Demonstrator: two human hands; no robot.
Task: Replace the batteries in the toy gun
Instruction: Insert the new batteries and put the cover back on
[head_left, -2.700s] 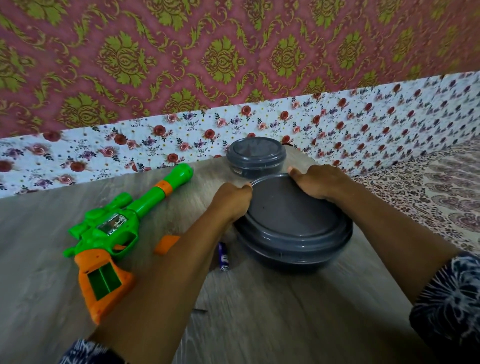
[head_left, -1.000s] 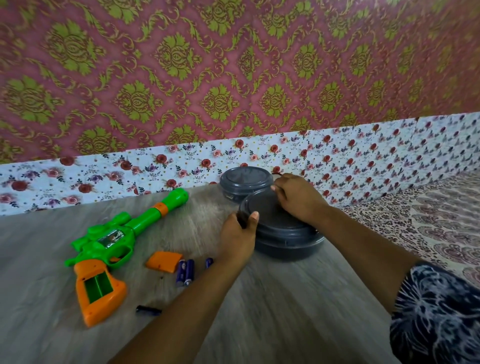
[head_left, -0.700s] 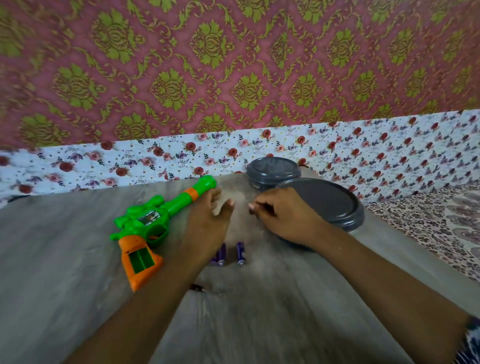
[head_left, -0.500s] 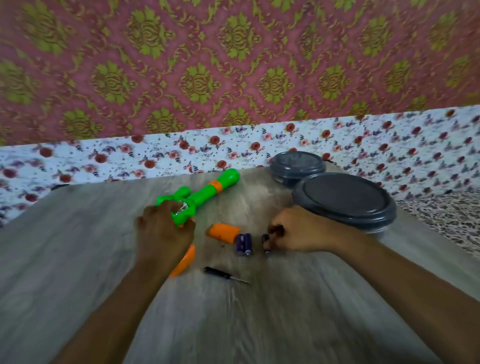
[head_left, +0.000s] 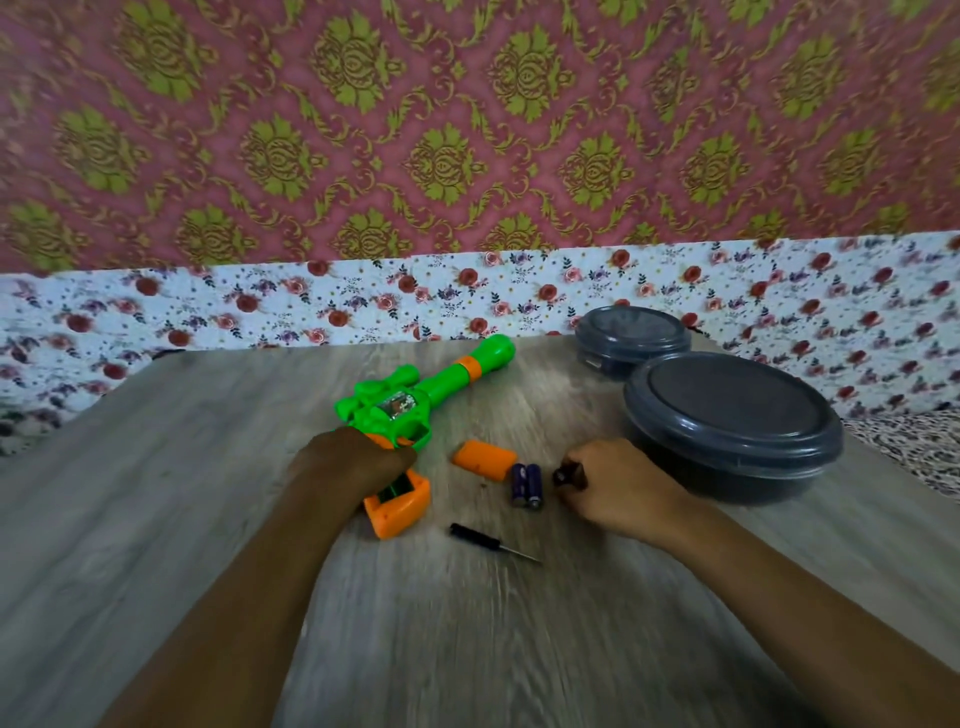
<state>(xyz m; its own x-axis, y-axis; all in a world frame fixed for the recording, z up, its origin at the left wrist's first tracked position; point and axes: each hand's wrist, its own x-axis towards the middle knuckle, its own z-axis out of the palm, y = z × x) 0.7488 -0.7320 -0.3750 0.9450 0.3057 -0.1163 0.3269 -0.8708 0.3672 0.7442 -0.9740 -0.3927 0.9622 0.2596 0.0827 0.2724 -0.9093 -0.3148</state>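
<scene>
Orange cover (head_left: 484, 459), two batteries (head_left: 526, 485), screwdriver (head_left: 491, 542) between both hands

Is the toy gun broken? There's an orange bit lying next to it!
Not broken, it seems. The orange cover lies on the table beside the toy gun, whose handle compartment is open. Two batteries and a screwdriver lie loose nearby.

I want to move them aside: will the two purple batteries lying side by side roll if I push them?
Probably yes: the two purple cylindrical batteries lie on their round sides on the smooth wooden table. They look small and rigid, so likely easy to pinch.
</scene>
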